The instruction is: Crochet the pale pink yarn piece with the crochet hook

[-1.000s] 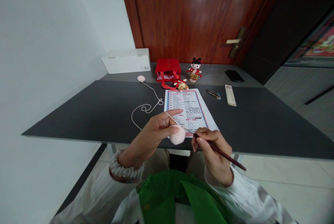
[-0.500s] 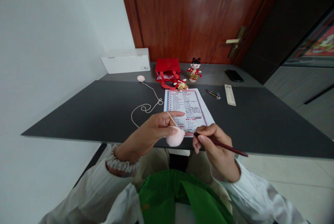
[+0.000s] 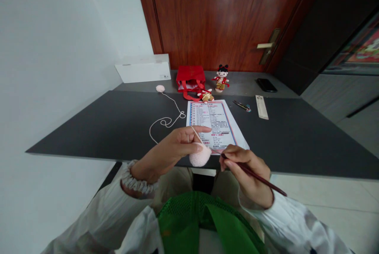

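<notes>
My left hand pinches a rounded pale pink crochet piece at the table's front edge, with the index finger stretched out and yarn running over it. In my right hand is a crochet hook with a dark red-brown handle, held like a pen. Its thin metal tip meets the upper right edge of the piece. Pale yarn trails in loops over the table from a small yarn ball to behind my left hand. Under my hands lies a printed pattern sheet, partly covered.
On the dark table stand a white box, a red gift bag and a crocheted doll. A second small doll piece leans by the bag. Scissors, a pale flat packet and a black phone lie right.
The hook's handle end has swung down and toward me as my right hand tilted. My left hand and the crochet piece stay nearly in place. The view has shifted slightly.
</notes>
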A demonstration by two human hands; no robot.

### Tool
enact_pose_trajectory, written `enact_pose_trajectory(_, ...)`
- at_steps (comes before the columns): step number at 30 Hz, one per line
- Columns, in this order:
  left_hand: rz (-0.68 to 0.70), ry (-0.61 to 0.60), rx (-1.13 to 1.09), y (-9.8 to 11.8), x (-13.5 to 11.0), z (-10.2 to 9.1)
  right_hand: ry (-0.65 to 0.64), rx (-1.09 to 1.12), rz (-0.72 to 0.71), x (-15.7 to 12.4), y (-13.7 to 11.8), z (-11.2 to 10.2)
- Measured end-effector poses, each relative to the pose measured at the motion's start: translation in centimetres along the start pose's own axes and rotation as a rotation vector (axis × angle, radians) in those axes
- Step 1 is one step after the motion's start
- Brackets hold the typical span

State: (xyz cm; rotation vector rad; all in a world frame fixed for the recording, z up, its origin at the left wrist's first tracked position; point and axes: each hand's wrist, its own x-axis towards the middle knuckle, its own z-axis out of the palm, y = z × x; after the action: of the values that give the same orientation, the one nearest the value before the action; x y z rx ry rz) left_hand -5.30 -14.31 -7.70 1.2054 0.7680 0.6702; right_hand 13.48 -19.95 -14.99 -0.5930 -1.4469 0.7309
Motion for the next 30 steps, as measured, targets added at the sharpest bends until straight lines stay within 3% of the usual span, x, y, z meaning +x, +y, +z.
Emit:
enact_pose_trajectory(2,-0.023,-0.025,-0.014,0.2,-0.1,0.0,-0.137,-0.117,-0.151,0.1,0.1,-0.8)
enact_pose_trajectory(4,-0.035,-0.052,-0.030,0.3,-0.1,0.0,-0.211,-0.160,-0.215,0.4,0.1,-1.3)
enact_pose_trajectory(11,-0.035,-0.116,0.007,0.2,0.1,-0.4,0.028,0.203,0.203,0.4,-0.5,-0.2)
enact_pose_trajectory(19,-0.014,-0.101,-0.003,0.1,0.1,0.0,0.138,0.294,0.301,0.3,-1.1,0.9)
enact_pose_trajectory(22,-0.017,-0.106,0.025,0.1,0.1,-0.2,0.084,0.191,0.211,0.2,-0.9,0.4)
enact_pose_trajectory(28,-0.037,-0.143,0.011,0.3,0.0,-0.5,-0.277,-0.292,-0.282,0.9,-1.3,-1.7)
enact_pose_trajectory(30,-0.045,-0.160,0.008,0.2,0.1,-0.5,-0.291,-0.284,-0.276,1.0,-1.3,-2.0)
